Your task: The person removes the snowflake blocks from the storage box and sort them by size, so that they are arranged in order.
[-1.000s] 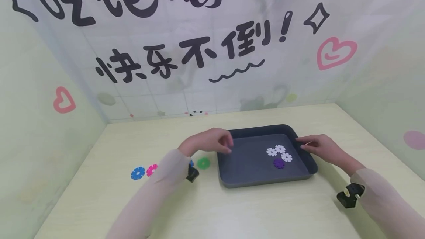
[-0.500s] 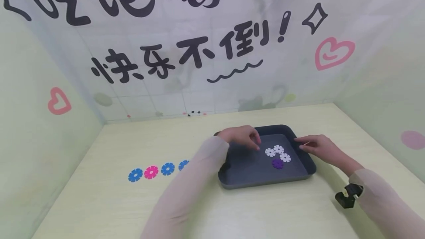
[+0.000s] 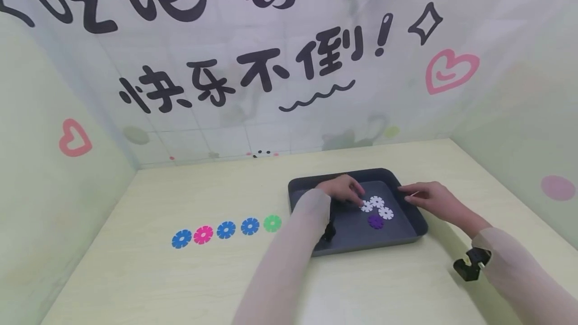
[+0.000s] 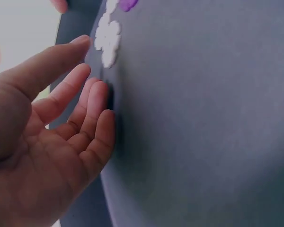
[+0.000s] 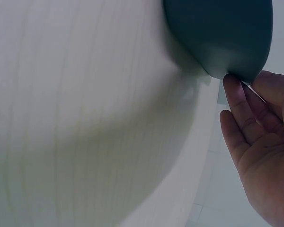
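A dark grey tray (image 3: 352, 238) stands on the table with three white snowflake discs (image 3: 386, 213) and a purple snowflake disc (image 3: 376, 222) lying towards its right side. Over the tray, my left hand (image 3: 342, 188) reaches in from the left, its fingertips right at the nearest white disc. In the left wrist view this hand (image 4: 61, 127) has loosely bent fingers, thumb apart from them, and nothing between; the white discs (image 4: 108, 40) lie just beyond the fingertips. My right hand (image 3: 431, 199) pinches the tray's right rim between thumb and fingers, as the right wrist view shows on the tray wall (image 5: 220, 38).
Left of the tray runs a row of snowflake discs on the pale wooden table (image 3: 180, 290): a blue disc (image 3: 181, 238), a pink disc (image 3: 203, 234), two more blue ones and a green disc (image 3: 272, 223). A printed backdrop (image 3: 253, 129) closes off the table's back edge.
My left hand has moved right from the tray's left edge to the white discs, bringing the row on the table back into sight. My right hand stays at the tray's rim.
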A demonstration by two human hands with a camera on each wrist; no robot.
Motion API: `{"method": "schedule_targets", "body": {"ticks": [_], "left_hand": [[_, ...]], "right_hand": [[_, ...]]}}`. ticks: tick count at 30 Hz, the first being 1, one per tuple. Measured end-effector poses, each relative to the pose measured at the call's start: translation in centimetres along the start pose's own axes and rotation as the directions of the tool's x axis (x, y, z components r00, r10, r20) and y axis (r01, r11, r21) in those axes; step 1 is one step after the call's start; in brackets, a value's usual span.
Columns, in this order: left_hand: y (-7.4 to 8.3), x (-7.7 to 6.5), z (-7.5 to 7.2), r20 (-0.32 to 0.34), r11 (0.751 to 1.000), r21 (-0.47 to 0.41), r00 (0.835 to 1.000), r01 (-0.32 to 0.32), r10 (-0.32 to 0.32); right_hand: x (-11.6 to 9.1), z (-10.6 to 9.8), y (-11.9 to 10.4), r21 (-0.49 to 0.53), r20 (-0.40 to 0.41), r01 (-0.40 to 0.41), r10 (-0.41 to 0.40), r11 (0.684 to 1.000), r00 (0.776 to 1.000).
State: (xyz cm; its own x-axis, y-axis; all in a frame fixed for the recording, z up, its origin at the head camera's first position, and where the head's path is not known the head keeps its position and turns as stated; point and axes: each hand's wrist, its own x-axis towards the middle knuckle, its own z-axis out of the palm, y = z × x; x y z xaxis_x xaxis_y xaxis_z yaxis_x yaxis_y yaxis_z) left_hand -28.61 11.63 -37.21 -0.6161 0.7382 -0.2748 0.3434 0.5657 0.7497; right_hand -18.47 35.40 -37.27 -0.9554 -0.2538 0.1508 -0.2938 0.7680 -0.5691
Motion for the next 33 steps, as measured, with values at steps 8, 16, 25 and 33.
{"method": "schedule_targets", "body": {"ticks": [8, 16, 25, 33], "left_hand": [[-0.2, 0.9, 0.9, -0.07, 0.998, -0.006, 0.996, 0.062, -0.062], [0.5, 0.2, 1.4, -0.162, 0.997, -0.009, 0.983, 0.08, -0.081], [0.4, 0.3, 1.7, -0.184, 0.994, -0.007, 0.977, 0.107, -0.106], [0.6, 0.1, 1.4, -0.148, 0.996, -0.019, 0.985, 0.091, -0.093]], "right_hand": [[0.0, -0.1, -0.3, -0.001, 0.002, -0.022, 0.022, 1.0, 1.0], [0.1, -0.1, -0.2, -0.003, 0.004, -0.021, 0.021, 1.0, 1.0], [0.1, 0.1, -0.3, 0.005, 0.0, -0.025, 0.025, 1.0, 1.0], [0.0, 0.1, -0.1, -0.012, -0.003, -0.026, 0.025, 1.0, 1.0]]}}
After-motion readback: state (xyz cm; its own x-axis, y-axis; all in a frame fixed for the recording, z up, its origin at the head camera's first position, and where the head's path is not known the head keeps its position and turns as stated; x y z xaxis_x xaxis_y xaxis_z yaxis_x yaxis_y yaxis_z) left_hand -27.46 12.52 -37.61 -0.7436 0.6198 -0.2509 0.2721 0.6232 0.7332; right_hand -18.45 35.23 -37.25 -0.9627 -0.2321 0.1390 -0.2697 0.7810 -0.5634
